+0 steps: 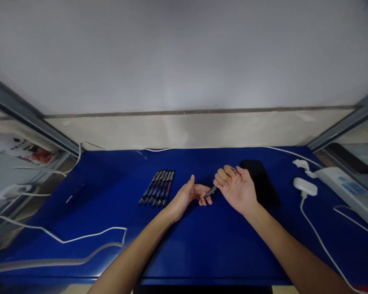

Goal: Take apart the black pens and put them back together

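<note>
A dark pen (209, 192) slants between my two hands, its pointed end toward my left hand. My right hand (237, 188) is turned palm up with curled fingers closed on it; the pen's other end shows by the thumb and forefinger. My left hand (191, 194) is open, thumb raised and fingers loosely spread behind the pen tip. Whether those fingers touch the pen I cannot tell. Just left of that hand, several dark pens (157, 188) lie side by side in a slanted row on the blue table (202, 245).
Behind my right hand lies a flat black rectangular object (262, 183). A white plug-like block (305, 186) with a cable and a white power strip (349, 188) are at the right. A thin dark object (75, 194) and white cables (92, 234) lie left. A wall (184, 130) closes the back.
</note>
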{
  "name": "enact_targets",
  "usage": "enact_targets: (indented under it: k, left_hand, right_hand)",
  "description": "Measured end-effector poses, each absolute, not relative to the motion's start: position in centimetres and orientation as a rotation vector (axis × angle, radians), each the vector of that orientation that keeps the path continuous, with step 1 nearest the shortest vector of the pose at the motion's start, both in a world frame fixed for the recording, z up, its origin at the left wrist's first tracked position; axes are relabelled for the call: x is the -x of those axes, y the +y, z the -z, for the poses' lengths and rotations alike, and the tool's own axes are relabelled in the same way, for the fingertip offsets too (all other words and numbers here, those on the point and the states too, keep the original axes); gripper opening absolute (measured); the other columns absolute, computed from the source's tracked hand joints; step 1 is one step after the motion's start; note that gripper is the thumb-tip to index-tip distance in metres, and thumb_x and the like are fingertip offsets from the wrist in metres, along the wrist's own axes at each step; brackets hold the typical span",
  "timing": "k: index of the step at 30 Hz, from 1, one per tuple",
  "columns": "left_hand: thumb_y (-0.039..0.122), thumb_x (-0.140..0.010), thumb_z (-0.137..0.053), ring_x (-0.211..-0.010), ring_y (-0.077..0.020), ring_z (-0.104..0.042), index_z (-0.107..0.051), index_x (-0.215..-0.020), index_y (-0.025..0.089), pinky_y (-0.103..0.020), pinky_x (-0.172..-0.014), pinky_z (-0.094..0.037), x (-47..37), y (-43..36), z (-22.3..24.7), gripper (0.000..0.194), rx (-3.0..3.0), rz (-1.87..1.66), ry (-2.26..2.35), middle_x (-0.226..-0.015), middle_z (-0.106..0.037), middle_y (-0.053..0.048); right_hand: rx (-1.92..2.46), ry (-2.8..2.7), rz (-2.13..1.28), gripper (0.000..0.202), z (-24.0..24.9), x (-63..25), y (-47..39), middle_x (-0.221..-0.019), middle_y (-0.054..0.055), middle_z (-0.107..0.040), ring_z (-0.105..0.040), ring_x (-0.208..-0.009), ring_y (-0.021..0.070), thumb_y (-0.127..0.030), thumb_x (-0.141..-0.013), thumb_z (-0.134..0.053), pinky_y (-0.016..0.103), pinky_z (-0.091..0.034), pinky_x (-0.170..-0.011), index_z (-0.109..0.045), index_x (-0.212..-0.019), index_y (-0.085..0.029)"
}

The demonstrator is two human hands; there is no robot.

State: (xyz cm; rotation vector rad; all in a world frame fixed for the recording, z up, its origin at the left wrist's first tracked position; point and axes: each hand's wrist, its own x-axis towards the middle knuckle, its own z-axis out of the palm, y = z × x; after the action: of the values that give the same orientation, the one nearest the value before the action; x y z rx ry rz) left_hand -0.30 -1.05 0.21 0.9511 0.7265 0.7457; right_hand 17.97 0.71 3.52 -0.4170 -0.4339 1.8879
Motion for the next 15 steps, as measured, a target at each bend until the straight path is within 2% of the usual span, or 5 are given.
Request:
enact_targets:
  k: [15]
  left_hand:
    - [0.069,-0.093,-0.019,-0.064,-0.0168,-0.055,-0.070,-0.095,0.007,-0.032,-0.068,-0.041,0.19,-1.10,-0.55,0.080,-0.955,-0.749,0.751,-0.078,-0.069,-0.014]
  right_hand:
    - [0.415,-0.445,-1.892,0.031,-3.53,-18.03,0.71,-0.061,-0.003,-0.024,-0.029,-0.054,0.0142,-0.032,-0.090,-0.043,0.030,-0.036,-0.057,-0.033,-0.063,-0.021]
